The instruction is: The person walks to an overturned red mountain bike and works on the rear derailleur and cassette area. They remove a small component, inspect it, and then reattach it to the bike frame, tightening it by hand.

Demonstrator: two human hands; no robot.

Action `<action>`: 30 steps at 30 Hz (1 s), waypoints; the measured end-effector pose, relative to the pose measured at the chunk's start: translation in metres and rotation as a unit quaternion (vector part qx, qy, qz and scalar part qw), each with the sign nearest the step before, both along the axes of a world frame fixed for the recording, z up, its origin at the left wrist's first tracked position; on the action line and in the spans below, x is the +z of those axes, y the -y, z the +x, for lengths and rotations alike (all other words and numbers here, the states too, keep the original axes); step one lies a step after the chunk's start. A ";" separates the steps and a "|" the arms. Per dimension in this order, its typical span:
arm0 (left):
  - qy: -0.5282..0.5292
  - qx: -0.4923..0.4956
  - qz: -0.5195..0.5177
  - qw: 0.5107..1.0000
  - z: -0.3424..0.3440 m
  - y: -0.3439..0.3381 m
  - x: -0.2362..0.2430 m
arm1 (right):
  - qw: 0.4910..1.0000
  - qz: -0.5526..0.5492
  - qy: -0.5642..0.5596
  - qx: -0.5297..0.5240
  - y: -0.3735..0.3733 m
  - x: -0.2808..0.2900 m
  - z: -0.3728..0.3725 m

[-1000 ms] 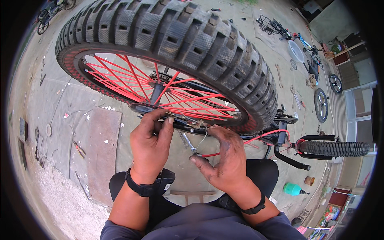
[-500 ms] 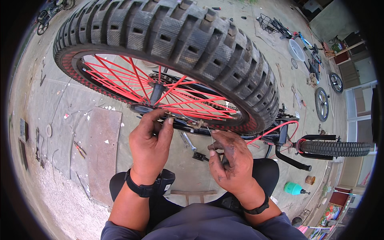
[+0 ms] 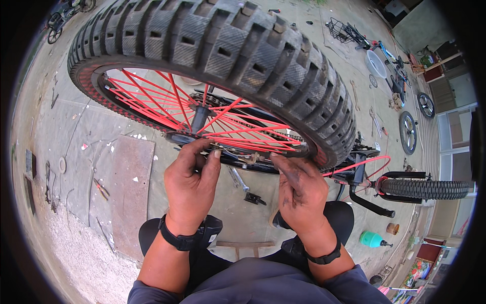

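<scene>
A bicycle stands with its rear wheel raised in front of me; the wheel has a knobbly black tyre [image 3: 253, 66] and red spokes [image 3: 233, 124]. My left hand [image 3: 190, 177] is closed beside the hub's round black brake drum [image 3: 182, 137], thumb and forefinger pinching a small metal brake part, mostly hidden by the fingertips. Between my hands, a small metal bracket [image 3: 249, 158] sits on the black frame tube [image 3: 263, 166]. My right hand [image 3: 302, 190] is closed, its forefinger tip by the tube just right of the bracket; what it pinches is hidden.
Below the frame hang a pedal [image 3: 254, 198] and a spanner [image 3: 237, 178] lies on the ground. Pliers [image 3: 101, 189] lie at left by a rusty sheet [image 3: 132, 182]. The front wheel [image 3: 425, 188] and a turquoise bottle [image 3: 372, 238] are at right.
My right hand has shifted right and slightly up, its fingers now drawn closer together; the thin wire seen at its fingertips no longer shows. The wheel has turned slightly. My left hand has stayed put.
</scene>
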State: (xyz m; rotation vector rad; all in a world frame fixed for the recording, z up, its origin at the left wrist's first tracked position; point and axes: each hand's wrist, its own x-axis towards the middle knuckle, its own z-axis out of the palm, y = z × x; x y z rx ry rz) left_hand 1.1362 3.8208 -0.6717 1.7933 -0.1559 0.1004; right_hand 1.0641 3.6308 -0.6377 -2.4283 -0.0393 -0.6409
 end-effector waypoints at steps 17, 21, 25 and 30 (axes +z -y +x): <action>-0.019 0.001 -0.003 1.000 -0.002 0.000 0.002 | 1.000 0.005 -0.026 0.002 -0.012 0.003 0.006; -0.026 -0.003 -0.009 1.000 -0.001 -0.001 0.002 | 0.999 -0.011 -0.014 0.030 -0.026 0.013 0.019; -0.033 -0.015 -0.008 0.999 -0.001 -0.001 0.005 | 0.998 -0.046 -0.002 0.030 -0.038 0.009 0.039; -0.031 -0.013 0.003 0.999 -0.002 -0.003 0.005 | 0.999 -0.041 -0.003 0.008 -0.046 0.005 0.044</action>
